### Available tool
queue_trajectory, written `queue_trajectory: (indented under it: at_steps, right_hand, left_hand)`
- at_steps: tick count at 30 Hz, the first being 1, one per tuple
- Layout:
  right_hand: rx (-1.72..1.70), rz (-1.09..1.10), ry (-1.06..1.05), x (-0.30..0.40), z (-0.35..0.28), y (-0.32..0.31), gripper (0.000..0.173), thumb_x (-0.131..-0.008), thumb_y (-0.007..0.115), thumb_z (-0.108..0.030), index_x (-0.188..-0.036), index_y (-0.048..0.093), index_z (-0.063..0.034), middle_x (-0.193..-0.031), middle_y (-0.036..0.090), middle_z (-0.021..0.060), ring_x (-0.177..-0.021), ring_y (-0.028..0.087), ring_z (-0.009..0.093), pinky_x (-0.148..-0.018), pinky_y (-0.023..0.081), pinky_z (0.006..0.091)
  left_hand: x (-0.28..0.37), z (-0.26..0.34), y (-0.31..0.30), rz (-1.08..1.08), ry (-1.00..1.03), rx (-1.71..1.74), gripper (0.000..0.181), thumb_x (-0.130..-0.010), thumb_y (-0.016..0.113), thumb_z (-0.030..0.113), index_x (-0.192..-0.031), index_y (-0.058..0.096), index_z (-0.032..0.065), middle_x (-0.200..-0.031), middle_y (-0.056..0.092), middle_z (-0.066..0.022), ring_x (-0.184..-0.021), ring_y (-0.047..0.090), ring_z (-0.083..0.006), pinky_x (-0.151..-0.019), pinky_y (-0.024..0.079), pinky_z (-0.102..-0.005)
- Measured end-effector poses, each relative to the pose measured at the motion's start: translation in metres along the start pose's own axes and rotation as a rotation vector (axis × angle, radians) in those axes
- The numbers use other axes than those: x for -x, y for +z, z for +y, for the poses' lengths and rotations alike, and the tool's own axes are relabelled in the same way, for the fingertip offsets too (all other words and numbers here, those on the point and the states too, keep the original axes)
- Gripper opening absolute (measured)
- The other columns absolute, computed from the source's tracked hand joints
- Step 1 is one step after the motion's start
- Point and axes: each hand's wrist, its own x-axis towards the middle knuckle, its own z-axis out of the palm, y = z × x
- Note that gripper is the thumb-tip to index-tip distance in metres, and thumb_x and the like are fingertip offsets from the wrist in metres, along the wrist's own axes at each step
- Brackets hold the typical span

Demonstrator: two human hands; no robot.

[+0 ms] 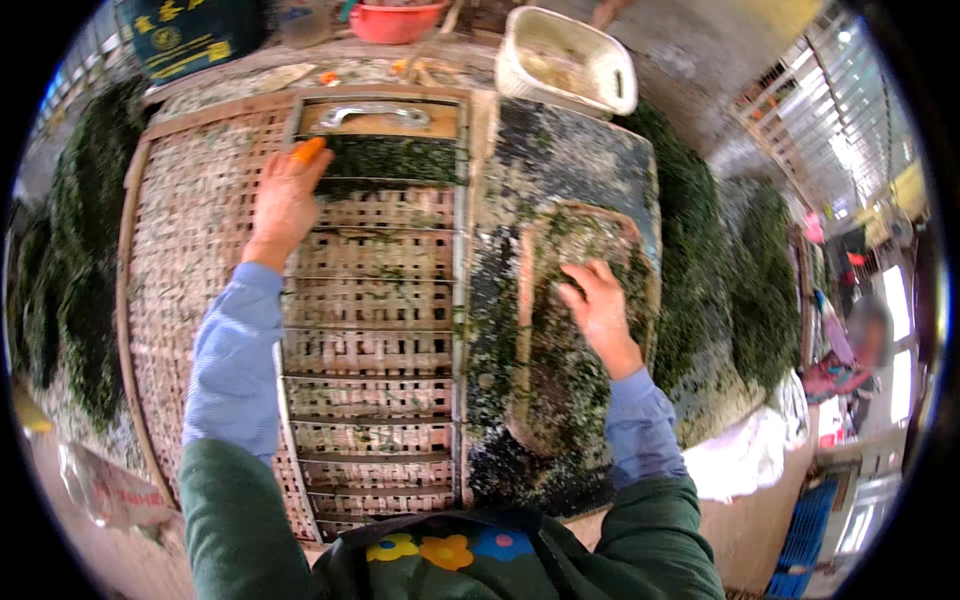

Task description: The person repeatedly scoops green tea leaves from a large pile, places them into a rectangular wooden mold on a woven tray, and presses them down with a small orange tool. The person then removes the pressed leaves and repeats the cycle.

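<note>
My left hand (289, 195), with an orange covering on one finger, is at the upper left rail of a slatted metal frame (460, 300). Its fingertips meet the edge of a packed strip of dark green shredded plant matter (394, 159) in the top section. Whether they grip anything is hidden. Below the strip, the frame's sections show a woven bamboo mat (202, 247) with scattered green bits. A metal handle (375, 115) is fixed to a wooden block at the frame's top. My right hand (600, 315), fingers apart, is over a shallow wood-edged tray (526, 300) strewn with green shreds.
Dark green heaps lie at the left (90, 247) and right (686, 247). A white plastic basket (517, 56) and a red basin (397, 22) stand at the back. A dark board (577, 142) lies under the tray. Another person (847, 360) is far right.
</note>
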Motion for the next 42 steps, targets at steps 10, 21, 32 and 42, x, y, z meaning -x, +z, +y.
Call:
queue_trajectory:
  at_steps: [10, 21, 32, 42]
  right_hand:
    - [-0.696, -0.014, 0.19, -0.155, -0.062, -0.004, 0.021, -0.084, 0.063, -0.008, -0.104, 0.064, -0.0006, -0.084, 0.065, 0.0068, -0.06, 0.058, 0.009, -0.045, 0.05, 0.0218]
    - [0.174, -0.253, -0.449, -0.203, -0.096, 0.077, 0.017, -0.082, 0.054, -0.008, -0.09, 0.068, -0.0073, -0.091, 0.063, 0.0125, -0.085, 0.062, 0.026, -0.076, 0.051, 0.04]
    - [0.304, -0.269, -0.167, -0.213, -0.21, 0.128, 0.047, -0.09, 0.049, -0.044, -0.085, 0.066, 0.0002, -0.084, 0.062, 0.0194, -0.082, 0.061, 0.032, -0.071, 0.051, 0.0441]
    - [0.371, 0.13, -0.509, -0.23, -0.187, 0.115, 0.026, -0.085, 0.058, -0.028, -0.087, 0.067, -0.0041, -0.091, 0.063, 0.0094, -0.088, 0.057, 0.023, -0.087, 0.045, 0.0405]
  left_hand:
    - [0.0, 0.008, 0.001, -0.167, -0.111, -0.047, 0.047, -0.074, 0.05, -0.003, -0.117, 0.059, 0.013, -0.124, 0.052, -0.0054, -0.121, 0.043, -0.0248, -0.107, 0.024, -0.0464]
    - [0.001, 0.008, -0.001, 0.039, -0.237, -0.132, 0.052, -0.069, 0.056, 0.006, -0.121, 0.051, 0.0032, -0.134, 0.041, -0.0095, -0.133, 0.025, -0.0287, -0.109, 0.016, -0.0494]
    - [0.007, 0.004, 0.003, 0.203, -0.424, 0.079, 0.086, -0.064, 0.059, 0.007, -0.135, 0.014, -0.0138, -0.137, 0.02, -0.0344, -0.131, 0.018, -0.0449, -0.106, 0.013, -0.0547]
    - [0.01, 0.003, -0.001, -0.004, -0.249, -0.093, 0.033, -0.065, 0.056, 0.007, -0.095, 0.07, 0.0093, -0.11, 0.061, -0.0002, -0.131, 0.03, -0.0238, -0.108, 0.015, -0.0503]
